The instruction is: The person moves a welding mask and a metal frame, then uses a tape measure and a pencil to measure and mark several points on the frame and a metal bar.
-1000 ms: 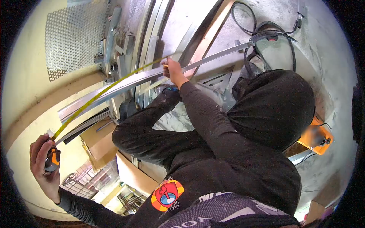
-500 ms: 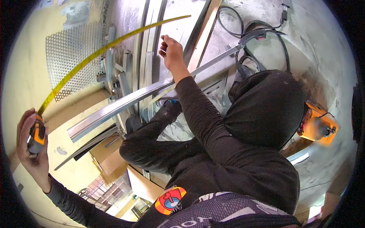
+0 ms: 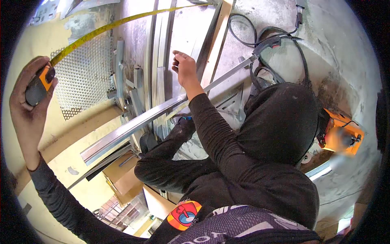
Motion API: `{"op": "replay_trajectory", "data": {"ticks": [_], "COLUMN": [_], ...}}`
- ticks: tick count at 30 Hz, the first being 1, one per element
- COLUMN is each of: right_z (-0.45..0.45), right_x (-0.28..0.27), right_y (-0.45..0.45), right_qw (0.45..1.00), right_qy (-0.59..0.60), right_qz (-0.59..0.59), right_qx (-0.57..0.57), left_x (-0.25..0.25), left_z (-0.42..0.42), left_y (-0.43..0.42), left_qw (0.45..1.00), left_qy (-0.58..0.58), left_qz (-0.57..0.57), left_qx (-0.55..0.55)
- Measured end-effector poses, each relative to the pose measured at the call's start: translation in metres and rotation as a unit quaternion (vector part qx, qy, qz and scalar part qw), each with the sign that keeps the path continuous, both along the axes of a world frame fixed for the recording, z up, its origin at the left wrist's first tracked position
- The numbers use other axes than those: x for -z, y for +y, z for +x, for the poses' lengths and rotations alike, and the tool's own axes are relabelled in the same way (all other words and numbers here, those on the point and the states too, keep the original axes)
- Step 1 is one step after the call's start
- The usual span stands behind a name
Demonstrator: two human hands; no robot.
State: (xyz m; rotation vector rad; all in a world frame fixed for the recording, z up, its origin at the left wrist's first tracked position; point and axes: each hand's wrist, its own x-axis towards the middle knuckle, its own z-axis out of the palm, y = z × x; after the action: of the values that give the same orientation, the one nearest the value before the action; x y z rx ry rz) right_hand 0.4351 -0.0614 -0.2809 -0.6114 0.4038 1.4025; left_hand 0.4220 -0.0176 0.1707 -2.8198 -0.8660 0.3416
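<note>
My left hand (image 3: 30, 95) is wrapped round an orange and black tape measure (image 3: 39, 86) at the left. Its yellow blade (image 3: 105, 27) arcs up and right across the top of the view, its far end near the top edge. My right hand (image 3: 186, 72) has its fingers curled together, away from the blade; what they hold, if anything, is hidden. Below and behind that wrist runs a long silvery metal profile (image 3: 134, 123), slanting from lower left to upper right. A black-handled clamp-like tool (image 3: 268, 44) sits at the profile's upper right end.
Metal bars (image 3: 160, 77) and a wooden strip (image 3: 216, 44) lie beyond the profile. A perforated sheet (image 3: 83, 77) is at upper left. Black cable (image 3: 305, 61) loops at upper right. My bent legs (image 3: 280, 126) are below, an orange device (image 3: 345, 136) right, cardboard (image 3: 122, 175) lower left.
My right hand has let go of the tape blade. My left hand has risen with the tape measure, and the blade has swung up, away from the metal profile.
</note>
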Motion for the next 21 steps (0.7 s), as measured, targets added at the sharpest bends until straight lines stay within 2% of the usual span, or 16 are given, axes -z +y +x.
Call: {"op": "replay_trajectory", "data": {"ticks": [2, 5, 7, 13, 14, 16, 17, 18, 19, 20, 21], "right_z": [-0.002, -0.002, -0.003, -0.012, -0.003, -0.008, -0.011, -0.011, -0.012, -0.012, -0.009], "right_x": [0.002, 0.005, 0.006, 0.026, 0.008, 0.021, 0.030, 0.032, 0.036, 0.038, 0.034], "right_y": [0.001, 0.001, 0.001, 0.009, 0.002, 0.007, 0.007, 0.006, 0.005, 0.008, 0.006], "right_qw": [1.000, 1.000, 1.000, 0.998, 0.999, 0.997, 0.991, 0.985, 0.998, 0.997, 0.990], "right_qy": [-0.009, -0.008, -0.008, -0.066, -0.046, 0.019, -0.113, -0.160, -0.043, 0.072, 0.130], "right_qz": [-0.008, -0.012, -0.019, 0.005, 0.014, 0.057, 0.066, 0.061, 0.053, 0.038, 0.056], "right_qx": [-0.002, -0.005, -0.004, 0.007, 0.013, 0.042, 0.025, 0.001, 0.007, 0.010, 0.015], "left_x": [-0.003, -0.014, -0.022, -0.049, -0.057, -0.082, -0.097, -0.112, -0.087, -0.088, -0.091], "left_z": [0.010, 0.038, 0.042, 0.006, -0.007, -0.044, -0.064, -0.087, -0.058, -0.071, -0.089], "left_y": [0.007, 0.012, 0.014, 0.020, 0.021, 0.021, 0.020, 0.014, -0.033, -0.046, -0.057], "left_qw": [1.000, 0.988, 0.989, 0.997, 0.997, 0.993, 0.989, 0.984, 0.986, 0.987, 0.983], "left_qy": [-0.005, 0.007, 0.014, 0.063, 0.073, 0.090, 0.096, 0.104, 0.061, 0.045, 0.026], "left_qz": [-0.011, -0.010, -0.012, -0.012, -0.015, -0.018, -0.020, -0.018, -0.006, -0.017, -0.015], "left_qx": [-0.027, 0.153, 0.147, 0.047, 0.013, -0.069, -0.110, -0.146, -0.156, -0.156, -0.180]}}
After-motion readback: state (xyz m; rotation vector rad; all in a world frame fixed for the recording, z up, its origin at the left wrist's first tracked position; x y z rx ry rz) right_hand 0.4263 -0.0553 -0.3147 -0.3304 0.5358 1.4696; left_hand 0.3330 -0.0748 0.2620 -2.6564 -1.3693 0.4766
